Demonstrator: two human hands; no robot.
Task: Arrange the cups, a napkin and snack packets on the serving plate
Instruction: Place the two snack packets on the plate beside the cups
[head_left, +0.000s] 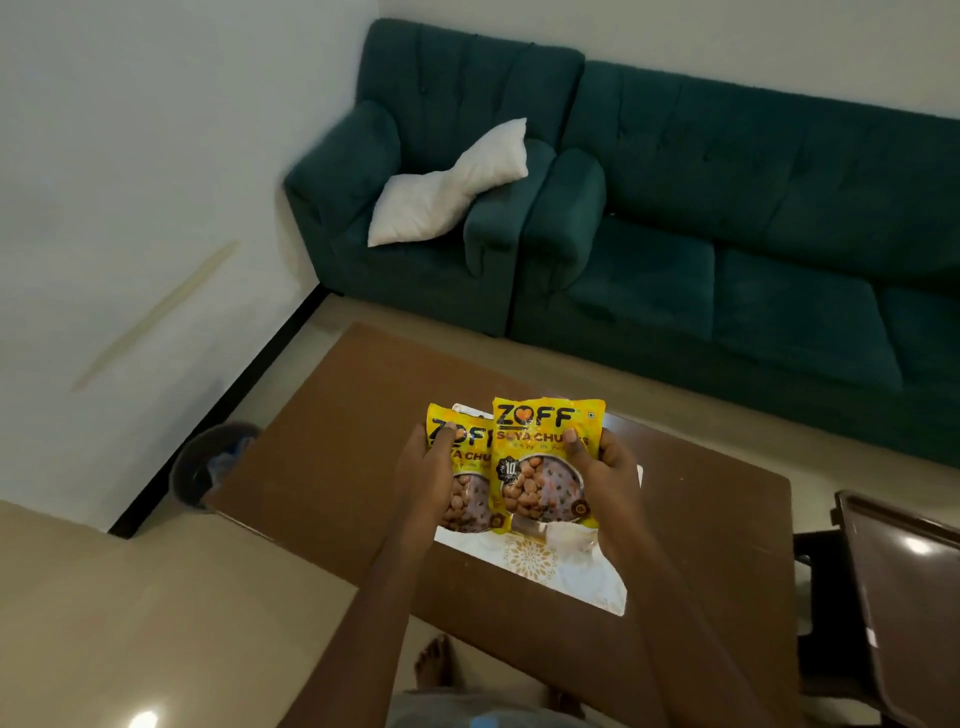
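Observation:
Two yellow snack packets are held up over a white serving plate (540, 564) with a gold floral print, which lies on the brown table (322, 467). My left hand (423, 480) grips the left packet (467, 470) by its left edge, thumb on the front. My right hand (605, 473) grips the right packet (545, 457) by its right edge, thumb across the front. The right packet overlaps the left one. A clear cup (571, 538) shows on the plate just below the packets. The packets hide most of the plate; no napkin is visible.
A dark bin (208, 462) stands on the floor beside the table's left end. A green sofa (727, 234) and armchair with a white cushion (447, 187) stand behind the table. A dark brown chair (904, 597) is at the right. My bare feet (436, 665) show below.

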